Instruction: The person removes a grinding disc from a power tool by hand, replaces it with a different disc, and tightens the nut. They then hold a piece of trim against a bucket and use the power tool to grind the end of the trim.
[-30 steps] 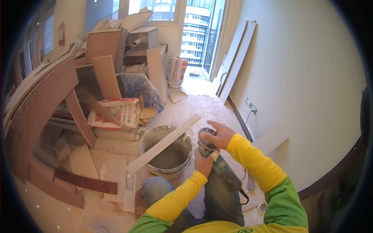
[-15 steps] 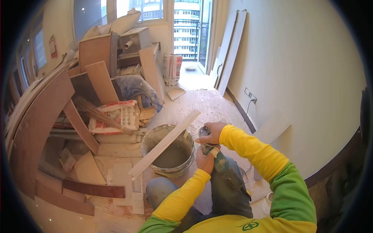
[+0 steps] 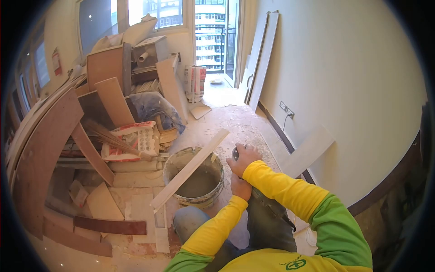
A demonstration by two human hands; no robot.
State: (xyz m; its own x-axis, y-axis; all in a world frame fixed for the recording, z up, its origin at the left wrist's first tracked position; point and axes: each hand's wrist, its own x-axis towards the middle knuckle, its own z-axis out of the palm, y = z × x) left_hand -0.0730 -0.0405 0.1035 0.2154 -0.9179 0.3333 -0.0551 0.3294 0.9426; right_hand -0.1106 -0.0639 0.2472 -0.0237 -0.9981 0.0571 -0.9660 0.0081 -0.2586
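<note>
An angle grinder (image 3: pixel 266 203) with a dark green body lies over my right thigh, its round head pointing forward. My left hand (image 3: pixel 240 187) is wrapped round the grinder near its head. Just above it, my right hand (image 3: pixel 247 158) closes over the disc end and covers most of it. Left of both hands stands a round bucket (image 3: pixel 216 192) holding grey material. A pale wooden strip (image 3: pixel 190 170) rests slantwise across the bucket's rim.
Boards, boxes and a blue-grey plastic sheet (image 3: pixel 156 109) are heaped at the left. A dark red board (image 3: pixel 111 225) lies at lower left. Long panels (image 3: pixel 263 63) lean on the right wall near the balcony door. A pale board (image 3: pixel 309 153) leans beside the socket (image 3: pixel 287 109).
My right hand has shifted to lie over the grinder's head, hiding more of the disc end. The view has turned slightly, so the room appears a little further left.
</note>
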